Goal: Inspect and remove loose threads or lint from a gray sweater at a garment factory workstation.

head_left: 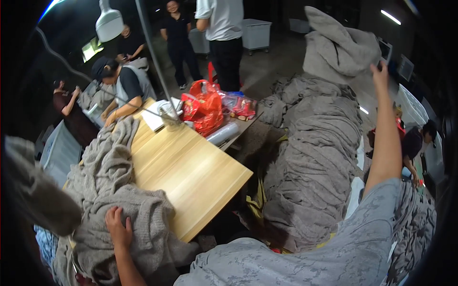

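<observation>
My left hand lies with fingers spread on a heap of grey-brown knitted cloth at the left end of the wooden table. My right arm reaches far forward and up to the right. At its end my right hand has its fingers apart, beside the lower right edge of a grey knitted piece that hangs in the air. Whether a fingertip still touches that piece is hard to see. Below it stretches a long, tall pile of the same grey knitted cloth.
Red plastic bags and a clear plastic roll sit past the table. A metal pole and lamp rise there. A co-worker bends over cloth at the table's far end; others stand behind. Blurred grey cloth fills the left edge.
</observation>
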### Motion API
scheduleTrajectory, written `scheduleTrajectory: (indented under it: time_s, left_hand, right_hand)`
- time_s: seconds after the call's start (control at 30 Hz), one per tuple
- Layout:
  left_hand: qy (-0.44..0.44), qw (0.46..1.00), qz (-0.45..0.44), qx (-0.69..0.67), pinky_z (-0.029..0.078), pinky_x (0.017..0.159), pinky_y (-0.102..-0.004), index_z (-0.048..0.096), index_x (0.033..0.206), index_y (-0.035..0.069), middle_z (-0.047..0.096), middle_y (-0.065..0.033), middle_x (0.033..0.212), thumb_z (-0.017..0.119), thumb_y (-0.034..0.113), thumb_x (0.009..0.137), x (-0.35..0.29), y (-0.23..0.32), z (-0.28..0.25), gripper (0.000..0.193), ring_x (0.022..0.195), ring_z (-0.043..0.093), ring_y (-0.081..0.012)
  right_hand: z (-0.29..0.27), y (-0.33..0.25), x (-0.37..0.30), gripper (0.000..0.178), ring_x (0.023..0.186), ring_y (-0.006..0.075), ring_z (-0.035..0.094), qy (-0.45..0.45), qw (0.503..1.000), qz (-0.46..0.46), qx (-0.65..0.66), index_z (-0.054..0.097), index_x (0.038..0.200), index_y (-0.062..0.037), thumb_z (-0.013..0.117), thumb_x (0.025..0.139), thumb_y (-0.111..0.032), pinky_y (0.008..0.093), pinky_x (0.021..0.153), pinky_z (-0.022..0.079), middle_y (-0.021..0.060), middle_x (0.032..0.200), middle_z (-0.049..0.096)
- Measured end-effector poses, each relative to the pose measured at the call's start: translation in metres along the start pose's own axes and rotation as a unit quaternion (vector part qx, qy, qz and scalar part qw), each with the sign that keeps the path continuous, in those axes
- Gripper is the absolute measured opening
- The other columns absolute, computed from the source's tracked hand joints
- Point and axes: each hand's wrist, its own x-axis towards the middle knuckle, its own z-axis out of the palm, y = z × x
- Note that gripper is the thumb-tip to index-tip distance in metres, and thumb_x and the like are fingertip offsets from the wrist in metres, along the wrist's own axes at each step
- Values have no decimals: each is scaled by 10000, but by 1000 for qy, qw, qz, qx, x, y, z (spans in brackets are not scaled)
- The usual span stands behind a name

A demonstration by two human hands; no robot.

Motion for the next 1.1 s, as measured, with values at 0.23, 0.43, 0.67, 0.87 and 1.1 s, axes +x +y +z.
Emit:
scheduleTrajectory:
  time_s: [0.23,0.43,0.67,0.87,1.1]
  left_hand:
    - [3,999,28,-28,369,952,-447,549,1108,53,492,-181,1219,667,93,712,-20,-5,-47,415,1133,453,-379]
    - [-26,998,8,-57,375,948,-439,570,1052,44,493,-161,1210,655,124,715,-39,-33,-77,357,1126,454,-354]
    - [3,993,-36,-117,394,936,-406,592,980,34,557,-137,1110,673,53,694,-76,-46,-110,298,1071,506,-332]
    - [26,991,3,-133,417,895,-406,593,953,30,578,-124,1071,667,42,693,-66,-40,-108,270,1039,528,-318]
    - [1,970,109,-216,438,885,-374,579,1014,41,564,-129,1089,671,77,741,-12,-15,-83,290,1022,533,-314]
  right_hand:
    - [171,-17,-286,349,986,185,570,-435,882,56,173,533,1160,11,597,834,-97,301,860,448,113,1089,601]
    - [163,-271,-551,189,819,122,589,-658,667,-77,342,626,969,23,583,798,-48,300,726,478,91,902,653]
    - [70,-444,-596,141,755,377,577,-640,638,-344,254,581,742,-5,584,759,-145,446,659,458,185,755,600]
    - [64,-453,-597,415,981,342,551,-656,581,-259,405,543,1033,11,651,781,-301,394,828,441,194,1119,553]
    - [53,-466,-615,256,596,149,556,-742,505,-55,436,585,958,25,476,733,-32,306,556,443,61,676,600]
